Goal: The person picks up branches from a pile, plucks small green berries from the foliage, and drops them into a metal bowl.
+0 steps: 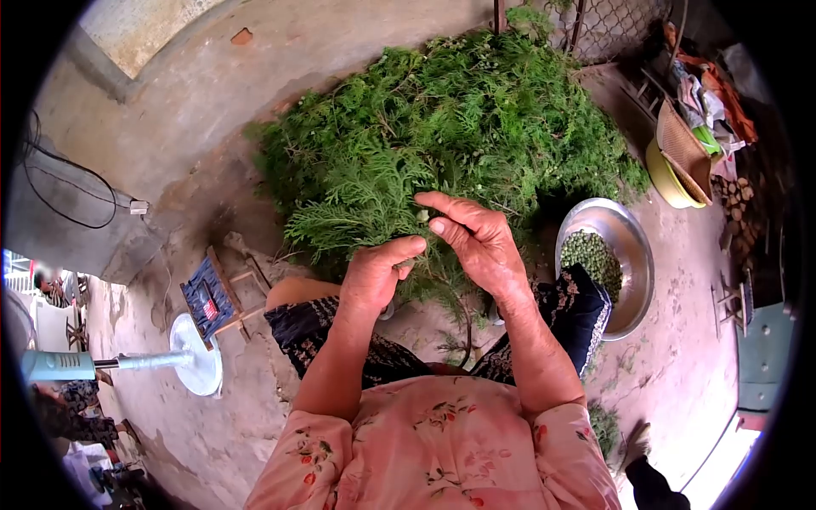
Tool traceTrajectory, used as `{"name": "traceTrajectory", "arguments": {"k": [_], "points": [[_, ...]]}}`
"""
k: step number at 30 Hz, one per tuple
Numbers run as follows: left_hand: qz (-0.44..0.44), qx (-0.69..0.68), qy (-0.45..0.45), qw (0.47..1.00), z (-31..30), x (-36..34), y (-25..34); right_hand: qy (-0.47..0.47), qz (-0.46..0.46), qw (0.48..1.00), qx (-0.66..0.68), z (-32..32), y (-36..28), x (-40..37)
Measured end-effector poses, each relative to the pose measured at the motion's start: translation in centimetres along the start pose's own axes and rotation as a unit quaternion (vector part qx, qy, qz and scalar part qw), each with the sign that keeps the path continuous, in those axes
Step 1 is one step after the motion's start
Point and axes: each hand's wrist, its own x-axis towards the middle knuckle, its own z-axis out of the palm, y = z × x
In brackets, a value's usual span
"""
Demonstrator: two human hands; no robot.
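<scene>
My left hand (380,270) is closed around a leafy green conifer branch (361,208), with the thumb pointing to the right. Flat, feathery sprays fan out from it to the upper left, and a bare stem hangs down between my knees. Thumb and forefinger of my right hand (476,242) close on a small pale green cone (423,216) among the leaves. Close to my right knee stands a wide metal basin (639,293) with many small green cones (592,262) inside.
A large heap of cut green branches (476,119) lies ahead against the wall. To the right are a yellow tub (667,178) and a woven basket (682,153). A small folding stool (212,297) and a fan's round base (197,353) stand left. Someone's foot (639,440) shows behind right.
</scene>
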Motion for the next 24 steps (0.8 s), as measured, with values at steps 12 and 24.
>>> {"name": "traceTrajectory", "arguments": {"k": [12,24], "points": [[-0.026,0.164,0.053,0.985,1.1,-0.6,0.6,0.196,0.165,0.895,0.364,-1.0,1.6,0.2],[0.055,-0.037,-0.088,0.994,-1.3,2.2,-3.7,0.162,0.1,0.88,0.435,-3.6,-1.2,-2.1]]}}
